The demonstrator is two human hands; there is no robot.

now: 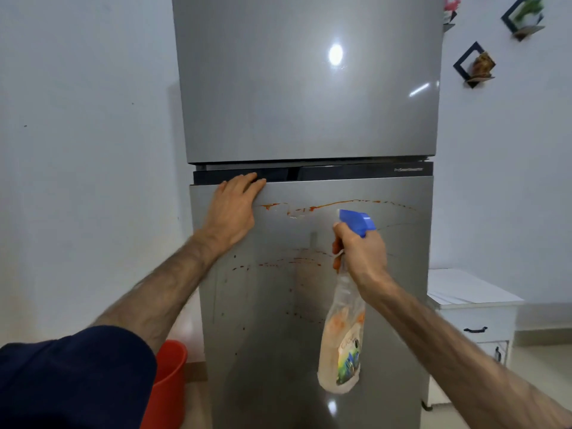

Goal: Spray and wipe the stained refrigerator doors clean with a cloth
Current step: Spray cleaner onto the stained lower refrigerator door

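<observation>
I hold the spray bottle (343,323) in my right hand (362,252), fingers curled round its neck, with what looks like the index finger at the trigger below the blue head (357,222). The bottle hangs roughly upright, its long axis vertical and its body below the hand. The nozzle points up and to the left, toward the lower refrigerator door (309,305).

My left hand (233,209) lies flat on the upper left corner of that door, fingers straight and close together, their tips reaching the dark handle strip (340,172) above. It holds nothing.

Stains: the upper orange streak (334,205) runs sideways just above and to the left of the nozzle, between my two hands and extending beyond the right hand. A second orange streak (288,263) runs across the door at about the height of my right wrist, to its left. Small specks are scattered lower down.

Judgement: the right hand is the working one and is already near the upper streak. The spray line should travel sideways along its length. The left hand sits just beside the streak's left end and may catch mist.

No cloth is in view. The upper door (309,88) shows no stains that I can make out.
</observation>
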